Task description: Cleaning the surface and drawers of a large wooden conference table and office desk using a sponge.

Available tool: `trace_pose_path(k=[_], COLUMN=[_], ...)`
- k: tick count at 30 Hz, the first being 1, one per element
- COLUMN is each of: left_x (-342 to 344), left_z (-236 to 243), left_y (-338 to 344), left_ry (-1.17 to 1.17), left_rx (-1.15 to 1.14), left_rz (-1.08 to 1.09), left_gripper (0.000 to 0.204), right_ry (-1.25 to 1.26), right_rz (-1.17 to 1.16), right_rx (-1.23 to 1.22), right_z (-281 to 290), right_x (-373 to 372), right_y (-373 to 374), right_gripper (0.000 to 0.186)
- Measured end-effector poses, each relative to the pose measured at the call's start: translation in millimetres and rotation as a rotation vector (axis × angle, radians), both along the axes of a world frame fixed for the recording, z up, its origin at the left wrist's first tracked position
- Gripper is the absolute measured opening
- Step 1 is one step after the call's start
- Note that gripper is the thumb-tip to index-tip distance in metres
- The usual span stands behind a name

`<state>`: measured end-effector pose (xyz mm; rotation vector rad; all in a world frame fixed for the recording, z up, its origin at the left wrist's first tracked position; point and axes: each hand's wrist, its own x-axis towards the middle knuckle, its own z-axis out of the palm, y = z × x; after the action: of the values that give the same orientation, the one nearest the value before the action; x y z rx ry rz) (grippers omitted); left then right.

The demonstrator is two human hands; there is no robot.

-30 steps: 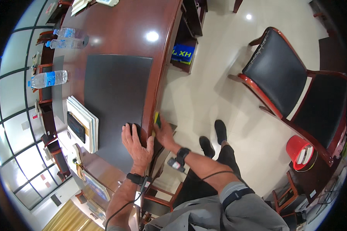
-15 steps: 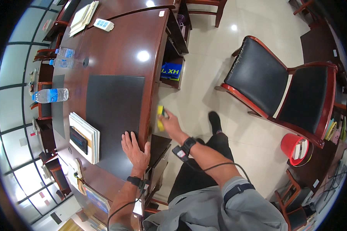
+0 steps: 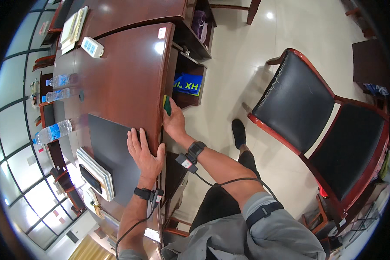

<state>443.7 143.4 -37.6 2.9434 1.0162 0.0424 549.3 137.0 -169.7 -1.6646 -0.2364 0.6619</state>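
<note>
Right hand (image 3: pixel 175 123) gripping green-and-yellow sponge (image 3: pixel 167 105), so that's nearer hand by a mile. Sponge sits at fingertip end, right by side of desk (image 3: pixel 117 65). Visible strip runs along desk edge, but fingers cover rest, so can't really tell true long axis. Left hand (image 3: pixel 145 156) open, palm down across desk edge and dark mat (image 3: pixel 106 138), holding nothing visible.

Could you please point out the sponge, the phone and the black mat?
Sponge (image 3: pixel 167 106), head view: on its green side.
Phone (image 3: pixel 90 178), head view: middle of its dark surface.
Black mat (image 3: pixel 112 148), head view: bare part near its middle.
</note>
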Motion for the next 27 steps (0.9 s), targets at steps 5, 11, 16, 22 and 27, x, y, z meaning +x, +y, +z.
trace_pose_path(k=[5,11,16,22,27], left_x=[6,12,5,8,6], left_z=[5,1,4,3,4], left_y=[0,-1,1,1,2], left_ry=[0.034,0.006,0.023,0.019,0.024], left_rx=[-0.036,-0.063,-0.073,-0.056,-0.065], left_rz=[0.012,-0.009,0.003,-0.003,-0.007], left_gripper=[0.079,0.078,0.078,0.078,0.077], right_ry=[0.114,0.017,0.076,-0.078,0.001], right_rz=[0.014,-0.205,-0.131,0.072,0.342], right_rx=[-0.076,0.040,0.062,-0.061,-0.152], right_z=[7,-42,-29,-21,-22], right_x=[64,157,164,80,20], right_y=[27,74,69,20,-26], right_gripper=[0.055,0.049,0.047,0.052,0.054])
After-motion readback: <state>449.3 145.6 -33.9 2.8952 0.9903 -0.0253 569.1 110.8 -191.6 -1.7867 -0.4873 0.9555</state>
